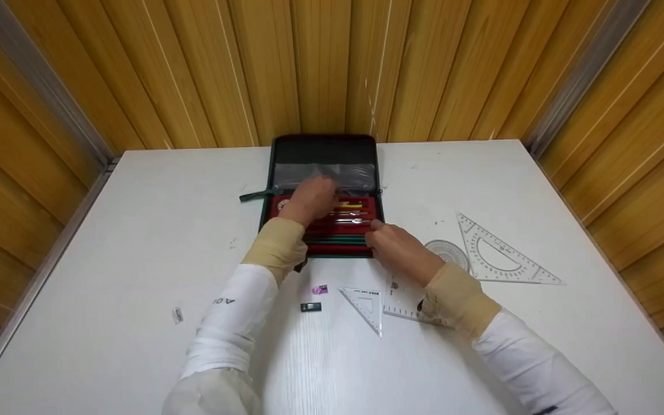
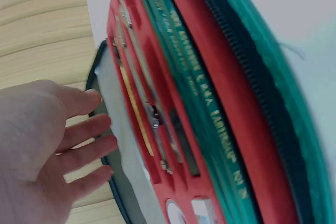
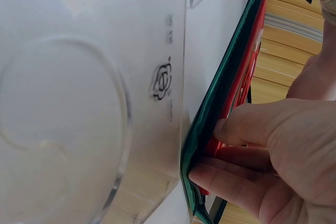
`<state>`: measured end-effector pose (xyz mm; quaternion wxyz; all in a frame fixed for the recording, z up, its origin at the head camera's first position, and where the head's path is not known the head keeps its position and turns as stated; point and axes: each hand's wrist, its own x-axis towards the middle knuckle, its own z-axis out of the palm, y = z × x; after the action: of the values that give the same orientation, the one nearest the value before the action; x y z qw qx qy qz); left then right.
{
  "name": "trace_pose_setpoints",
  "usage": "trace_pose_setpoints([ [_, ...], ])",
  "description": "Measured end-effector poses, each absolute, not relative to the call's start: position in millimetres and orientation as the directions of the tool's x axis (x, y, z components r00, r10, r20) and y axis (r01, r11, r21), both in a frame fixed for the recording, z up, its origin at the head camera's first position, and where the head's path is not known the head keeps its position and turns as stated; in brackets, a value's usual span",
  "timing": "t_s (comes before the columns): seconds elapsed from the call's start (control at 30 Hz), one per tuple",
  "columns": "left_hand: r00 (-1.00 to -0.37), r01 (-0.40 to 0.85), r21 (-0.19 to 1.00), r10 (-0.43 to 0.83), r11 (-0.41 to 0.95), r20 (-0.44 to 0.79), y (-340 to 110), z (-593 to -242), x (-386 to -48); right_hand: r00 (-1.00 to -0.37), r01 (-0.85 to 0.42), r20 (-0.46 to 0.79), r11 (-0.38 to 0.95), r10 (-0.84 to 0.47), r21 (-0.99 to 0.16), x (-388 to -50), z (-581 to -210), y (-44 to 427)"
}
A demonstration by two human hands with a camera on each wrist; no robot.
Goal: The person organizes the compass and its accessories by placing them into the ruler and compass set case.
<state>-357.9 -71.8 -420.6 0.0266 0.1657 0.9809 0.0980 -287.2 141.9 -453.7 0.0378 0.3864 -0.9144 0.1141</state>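
lying beneath the spread left hand [image 1: 313, 199], right hand [image 1: 406, 252] gripping its edge: zip case [image 1: 338, 250]

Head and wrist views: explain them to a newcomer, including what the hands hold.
These are a person's bare hands, no machine. The wide picture comes from a head camera, the others from one on each wrist. On the white table lie an open zip case, a large set square, a small set square and a protractor. The left hand is over the zip case and appears to hold nothing. The right hand touches the zip case's edge; whether it grips is unclear.
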Motion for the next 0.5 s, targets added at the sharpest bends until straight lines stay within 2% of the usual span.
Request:
trace_pose_setpoints([
  [0.5, -0.942, 0.305, 0.187, 0.325, 0.934, -0.086, -103.7, -405.8, -325.4, -0.727, -0.684, 0.124, 0.696, -0.675, -0.218, -294.2, -455.8, 150.3],
])
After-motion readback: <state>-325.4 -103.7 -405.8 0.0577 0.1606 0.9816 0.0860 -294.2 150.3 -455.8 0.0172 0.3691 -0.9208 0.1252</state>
